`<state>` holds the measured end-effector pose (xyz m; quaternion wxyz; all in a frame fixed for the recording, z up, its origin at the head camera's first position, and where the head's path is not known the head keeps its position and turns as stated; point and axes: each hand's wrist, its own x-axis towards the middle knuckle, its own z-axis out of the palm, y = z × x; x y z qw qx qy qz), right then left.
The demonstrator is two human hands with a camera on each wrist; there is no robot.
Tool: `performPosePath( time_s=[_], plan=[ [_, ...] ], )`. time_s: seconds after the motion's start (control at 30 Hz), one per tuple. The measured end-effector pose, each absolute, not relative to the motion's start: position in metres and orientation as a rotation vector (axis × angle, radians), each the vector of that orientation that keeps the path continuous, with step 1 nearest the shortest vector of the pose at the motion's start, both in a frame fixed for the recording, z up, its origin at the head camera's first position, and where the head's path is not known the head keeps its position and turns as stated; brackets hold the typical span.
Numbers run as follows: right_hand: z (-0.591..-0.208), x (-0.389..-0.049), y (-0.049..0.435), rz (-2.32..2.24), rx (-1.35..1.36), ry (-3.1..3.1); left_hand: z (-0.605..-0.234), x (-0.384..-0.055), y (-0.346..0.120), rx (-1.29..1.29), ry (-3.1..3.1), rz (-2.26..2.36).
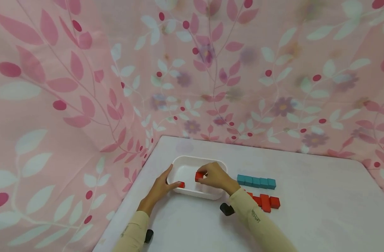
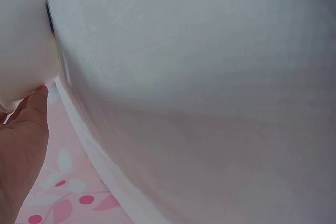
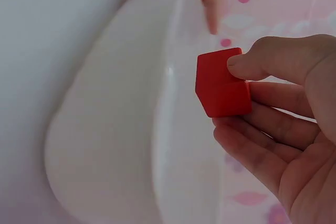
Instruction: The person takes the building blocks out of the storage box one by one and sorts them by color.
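In the head view my right hand [image 1: 216,175] pinches a red block [image 1: 199,176] over the white plastic tray [image 1: 198,194]. The right wrist view shows this block [image 3: 220,80] between the thumb and the fingers. My left hand [image 1: 160,187] grips the tray's near left corner, its thumb over the front rim and the fingers along the outer left wall. Beside that thumb, inside the tray, sits another red block [image 1: 181,184]. In the left wrist view the fingers [image 2: 37,103] lie against the outside of the tray [image 2: 26,35].
Right of the tray several teal blocks [image 1: 256,181] stand in a row on the white table [image 1: 324,210]. In front of them lie several red blocks [image 1: 265,203], partly hidden by the right sleeve [image 1: 253,213]. A pink floral curtain [image 1: 258,87] hangs behind and to the left.
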<state>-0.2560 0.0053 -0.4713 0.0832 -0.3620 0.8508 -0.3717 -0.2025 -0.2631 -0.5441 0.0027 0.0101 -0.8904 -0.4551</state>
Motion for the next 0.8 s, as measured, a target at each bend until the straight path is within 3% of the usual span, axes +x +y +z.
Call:
performPosePath(
  time_s=[0.27,0.8],
  plan=[
    [-0.450,-0.242,0.055,-1.160,-1.004,2.673,-0.545,-0.203,-0.263,-0.014,-2.767,-1.438],
    [-0.476,-0.190,0.128,-1.082,-0.859,2.807,-0.543,-0.201,-0.265,-0.028,-2.782,-1.458]
  ],
)
